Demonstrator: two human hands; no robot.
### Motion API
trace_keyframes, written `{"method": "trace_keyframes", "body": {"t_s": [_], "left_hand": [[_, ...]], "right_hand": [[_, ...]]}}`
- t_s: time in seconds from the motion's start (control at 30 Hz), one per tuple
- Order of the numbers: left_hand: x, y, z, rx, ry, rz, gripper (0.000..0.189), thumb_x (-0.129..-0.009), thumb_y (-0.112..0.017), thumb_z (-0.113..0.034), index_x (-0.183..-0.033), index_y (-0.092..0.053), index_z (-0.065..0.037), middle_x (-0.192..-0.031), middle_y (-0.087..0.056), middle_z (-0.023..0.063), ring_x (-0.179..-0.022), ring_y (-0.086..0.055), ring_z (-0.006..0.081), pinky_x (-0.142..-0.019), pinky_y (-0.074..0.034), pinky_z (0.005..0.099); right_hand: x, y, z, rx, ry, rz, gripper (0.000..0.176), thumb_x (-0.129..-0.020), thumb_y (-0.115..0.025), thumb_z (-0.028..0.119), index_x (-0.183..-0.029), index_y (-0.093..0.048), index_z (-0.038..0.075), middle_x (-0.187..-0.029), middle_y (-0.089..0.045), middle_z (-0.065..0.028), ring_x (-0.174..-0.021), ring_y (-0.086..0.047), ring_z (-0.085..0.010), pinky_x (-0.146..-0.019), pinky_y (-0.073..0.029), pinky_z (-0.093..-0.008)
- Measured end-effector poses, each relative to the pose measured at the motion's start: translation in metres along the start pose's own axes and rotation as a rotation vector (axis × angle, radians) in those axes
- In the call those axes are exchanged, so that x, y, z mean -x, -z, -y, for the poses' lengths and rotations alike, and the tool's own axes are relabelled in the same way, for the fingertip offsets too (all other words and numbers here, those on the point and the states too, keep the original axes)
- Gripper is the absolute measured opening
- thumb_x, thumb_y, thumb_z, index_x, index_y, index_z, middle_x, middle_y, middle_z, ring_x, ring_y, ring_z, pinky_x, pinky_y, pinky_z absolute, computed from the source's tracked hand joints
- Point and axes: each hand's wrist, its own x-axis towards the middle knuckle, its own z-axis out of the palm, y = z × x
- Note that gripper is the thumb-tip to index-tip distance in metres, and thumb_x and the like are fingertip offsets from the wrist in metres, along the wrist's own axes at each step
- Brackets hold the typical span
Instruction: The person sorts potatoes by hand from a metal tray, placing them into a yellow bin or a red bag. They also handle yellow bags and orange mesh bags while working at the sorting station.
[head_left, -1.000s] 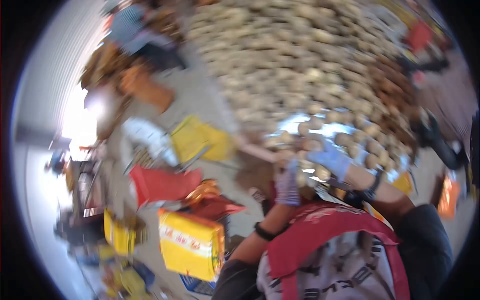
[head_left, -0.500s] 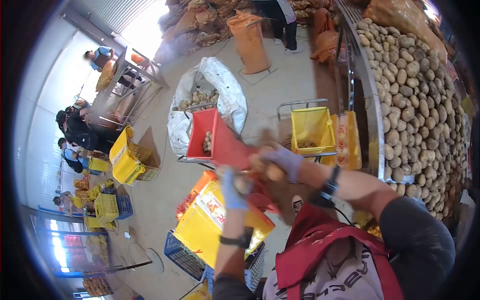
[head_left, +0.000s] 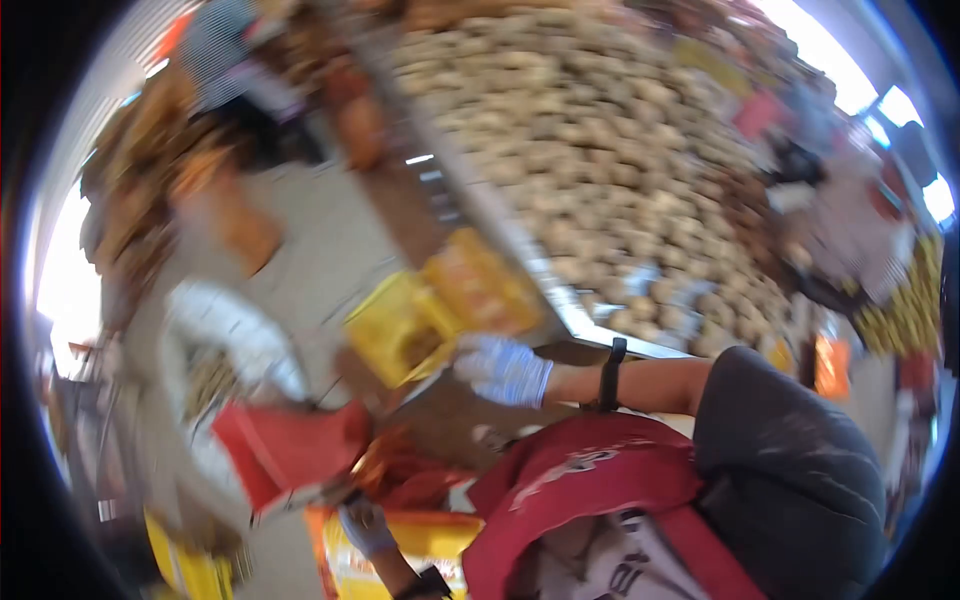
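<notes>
My right hand (head_left: 502, 371), in a pale striped glove, reaches out beside the yellow bin (head_left: 395, 330). Its fingers look stretched out, though blurred, and no object shows in it. My left hand (head_left: 367, 527), also gloved, is low at the yellow printed sack (head_left: 430, 540), just below the red bin (head_left: 285, 445). Motion smears its fingers, so I cannot make out whether it holds anything. Orange-red mesh (head_left: 415, 470) lies between the red bin and my apron. Right of the yellow bin, past a metal edge, spreads a large heap of potatoes (head_left: 600, 170).
A white bulk bag (head_left: 235, 325) with potatoes inside stands behind the red bin. An orange sack (head_left: 230, 215) is on the floor farther back, near another person (head_left: 240, 75). The metal table edge (head_left: 560, 300) runs beside the potato heap. At right is another person (head_left: 850, 220).
My view has swung to the right, bringing the potato heap to the middle. My right hand has moved away from my left; the potatoes seen at both hands before no longer show clearly.
</notes>
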Motion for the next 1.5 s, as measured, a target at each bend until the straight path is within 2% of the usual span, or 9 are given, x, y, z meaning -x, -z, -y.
{"method": "trace_keyframes", "body": {"t_s": [0.07,0.17,0.5,0.73,0.97,1.07,1.3,1.4,1.5], "left_hand": [[-0.017,0.024,0.091,0.207,0.228,0.496,0.029,-0.090,-0.045,-0.032,-0.099,-0.061,-0.009,-0.093,-0.060,0.0040,-0.080,-0.057,0.0179,-0.059,-0.045,0.0254],[0.040,-0.183,0.142,-0.419,0.165,-0.195,0.027,-0.086,-0.057,-0.021,-0.106,-0.058,-0.003,-0.096,-0.058,0.0057,-0.086,-0.056,0.0165,-0.071,-0.047,0.0288],[0.071,-0.481,0.303,-1.827,-0.703,0.727,0.049,-0.079,-0.063,-0.021,-0.125,-0.050,-0.009,-0.113,-0.057,0.0170,-0.100,-0.057,0.0322,-0.087,-0.046,0.0391],[0.078,-0.511,0.374,-2.080,-0.583,0.529,0.081,-0.072,-0.070,-0.028,-0.141,-0.029,-0.015,-0.139,-0.026,0.0211,-0.108,-0.053,0.0374,-0.091,-0.046,0.0403],[0.123,-0.511,0.376,-1.798,-0.860,0.801,0.058,-0.075,-0.065,-0.019,-0.129,-0.045,-0.015,-0.132,-0.039,0.0167,-0.106,-0.054,0.0349,-0.087,-0.048,0.0424],[0.148,-0.549,0.382,-2.197,-0.293,1.179,0.049,-0.076,-0.061,-0.023,-0.124,-0.050,-0.016,-0.129,-0.045,0.0127,-0.104,-0.056,0.0341,-0.084,-0.049,0.0437],[0.114,-0.545,0.452,-2.668,-0.266,1.304,0.042,-0.078,-0.058,-0.030,-0.115,-0.056,-0.011,-0.121,-0.054,0.0137,-0.101,-0.058,0.0341,-0.086,-0.047,0.0415],[0.106,-0.532,0.413,-2.026,-0.359,1.261,0.038,-0.078,-0.060,-0.030,-0.108,-0.058,-0.008,-0.107,-0.060,0.0140,-0.098,-0.060,0.0305,-0.087,-0.047,0.0398],[0.086,-0.510,0.387,-1.028,0.464,0.862,0.034,-0.084,-0.058,-0.026,-0.111,-0.054,-0.006,-0.104,-0.060,0.0108,-0.092,-0.061,0.0244,-0.073,-0.053,0.0373]], "right_hand": [[0.046,0.082,-0.059,0.220,-0.269,-0.103,0.039,-0.073,-0.062,0.025,-0.110,-0.059,0.014,-0.113,-0.051,-0.0203,-0.103,-0.050,-0.0391,-0.087,-0.042,-0.0467],[0.124,0.168,-0.115,0.589,-0.572,0.113,0.057,-0.080,-0.056,0.041,-0.129,-0.046,0.015,-0.140,-0.030,-0.0252,-0.125,-0.034,-0.0429,-0.105,-0.023,-0.0545],[0.318,0.286,-0.196,0.524,-0.301,0.366,0.055,-0.077,-0.061,0.036,-0.131,-0.047,0.034,-0.143,-0.030,-0.0199,-0.133,-0.027,-0.0377,-0.107,-0.018,-0.0580],[0.353,0.306,-0.204,0.339,-0.261,0.466,0.051,-0.079,-0.060,0.035,-0.129,-0.049,0.029,-0.141,-0.032,-0.0175,-0.129,-0.033,-0.0376,-0.107,-0.019,-0.0566],[0.322,0.310,-0.173,0.115,-0.338,0.399,0.040,-0.079,-0.060,0.026,-0.117,-0.056,0.014,-0.119,-0.051,-0.0142,-0.101,-0.056,-0.0290,-0.083,-0.045,-0.0420],[0.314,0.242,-0.185,0.340,-0.232,0.540,0.038,-0.077,-0.062,0.029,-0.111,-0.056,0.012,-0.112,-0.056,-0.0128,-0.097,-0.058,-0.0298,-0.078,-0.047,-0.0424],[0.344,0.269,-0.179,0.261,-0.392,0.488,0.049,-0.075,-0.062,0.036,-0.117,-0.055,0.011,-0.116,-0.056,-0.0101,-0.103,-0.056,-0.0291,-0.085,-0.043,-0.0435],[0.357,0.274,-0.190,0.141,-0.409,0.453,0.052,-0.076,-0.061,0.036,-0.123,-0.052,0.014,-0.115,-0.055,-0.0099,-0.103,-0.056,-0.0313,-0.085,-0.044,-0.0437],[0.317,0.318,-0.200,-0.019,-0.640,0.205,0.047,-0.079,-0.057,0.031,-0.124,-0.052,0.017,-0.113,-0.055,-0.0160,-0.101,-0.056,-0.0327,-0.079,-0.046,-0.0448]]}}
